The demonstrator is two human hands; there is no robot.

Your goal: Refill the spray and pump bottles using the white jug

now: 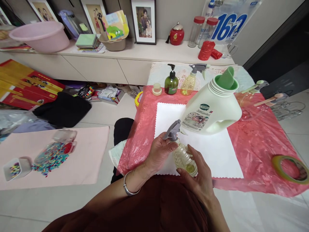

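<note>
My left hand [158, 153], with a bangle at the wrist, is wrapped round the neck of a clear spray bottle [181, 154] with a grey trigger head. Against the bottle's lower body my right hand [199, 175] has its fingers and thumb on either side. The bottle is tilted. A large pale green detergent jug [210, 109] stands just beyond, a green funnel-like piece [225, 79] in its mouth. Under them lies a white scalloped sheet [227, 161] on red plastic [260, 141].
Behind the sheet stand a round cap [156, 89], a green pump bottle [171, 82] and another spray bottle [189, 83]. A tape roll [289, 169] lies at right. Colourful small pieces [51, 159] are spread on a pink mat [89, 158] at left.
</note>
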